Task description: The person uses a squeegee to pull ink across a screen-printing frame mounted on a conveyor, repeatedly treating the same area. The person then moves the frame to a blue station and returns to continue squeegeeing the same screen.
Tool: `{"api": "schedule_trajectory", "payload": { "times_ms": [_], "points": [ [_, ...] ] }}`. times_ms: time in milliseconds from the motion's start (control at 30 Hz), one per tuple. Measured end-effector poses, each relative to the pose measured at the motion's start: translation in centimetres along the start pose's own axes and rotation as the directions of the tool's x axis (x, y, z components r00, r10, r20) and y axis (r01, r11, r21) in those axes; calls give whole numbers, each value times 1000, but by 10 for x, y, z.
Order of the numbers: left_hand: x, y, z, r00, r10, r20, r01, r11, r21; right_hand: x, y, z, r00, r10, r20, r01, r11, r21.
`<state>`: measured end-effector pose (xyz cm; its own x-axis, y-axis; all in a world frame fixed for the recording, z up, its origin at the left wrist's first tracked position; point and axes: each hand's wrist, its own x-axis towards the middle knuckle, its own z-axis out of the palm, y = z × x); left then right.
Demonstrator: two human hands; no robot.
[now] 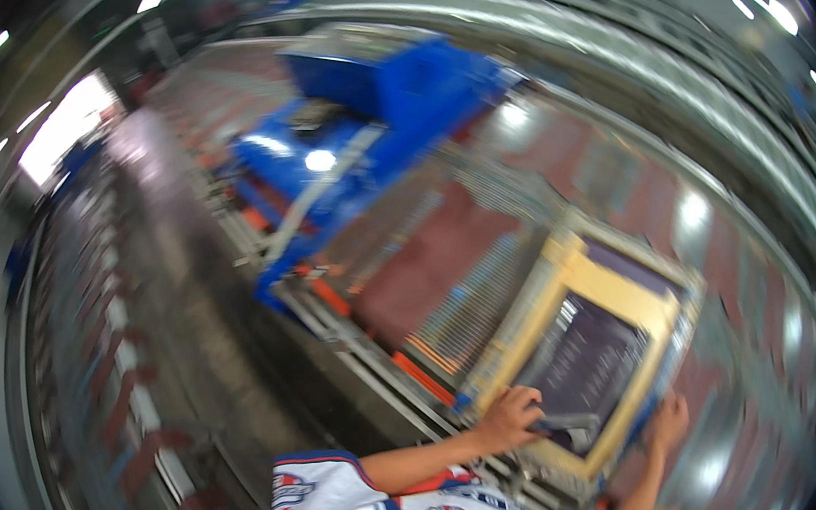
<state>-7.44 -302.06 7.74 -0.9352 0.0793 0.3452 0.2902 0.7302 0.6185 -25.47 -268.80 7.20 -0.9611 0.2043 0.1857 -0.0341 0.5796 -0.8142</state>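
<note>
A screen-printing frame [571, 274] with a yellow-taped border and a dark middle lies tilted across the long printing table in front of me. My left hand [509, 421] is over its near left edge, fingers curled round one end of a squeegee [570, 424], a greyish bar that rests at the near end of the dark mesh. Motion blur hides the bar's finer shape. Along the frame's near right side, my right hand [669, 423] has its fingers curled at the edge and appears to grip it.
Beyond the frame, a large blue machine [364, 129] straddles the table. Dark red printed pieces [448, 250] lie on the table, beside an orange-marked metal rail [422, 379]. To the left, an aisle [199, 279] separates it from another long table with dark red pieces [139, 457].
</note>
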Motion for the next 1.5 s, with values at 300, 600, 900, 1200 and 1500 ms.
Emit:
{"api": "schedule_trajectory", "payload": {
  "times_ms": [300,600,900,1200,1500],
  "points": [
    [8,-30,84,607,-786,116,792,587,-170,-3,-49,-96,999,30,-24,-34,978,-205],
    [42,66,60,674,-738,22,714,644,-273,36,88,-175,988,72,-136,-66,996,53],
    [-158,128,-87,473,-784,-401,421,601,-679,-66,-56,-45,969,-22,248,-111,852,512],
    [-441,254,-177,-255,-745,-617,389,505,-770,-339,-256,141,571,-475,670,112,853,509],
    [-544,219,-249,-620,-501,-604,403,458,-793,-523,-363,266,332,-512,792,100,854,511]
  ]
}}
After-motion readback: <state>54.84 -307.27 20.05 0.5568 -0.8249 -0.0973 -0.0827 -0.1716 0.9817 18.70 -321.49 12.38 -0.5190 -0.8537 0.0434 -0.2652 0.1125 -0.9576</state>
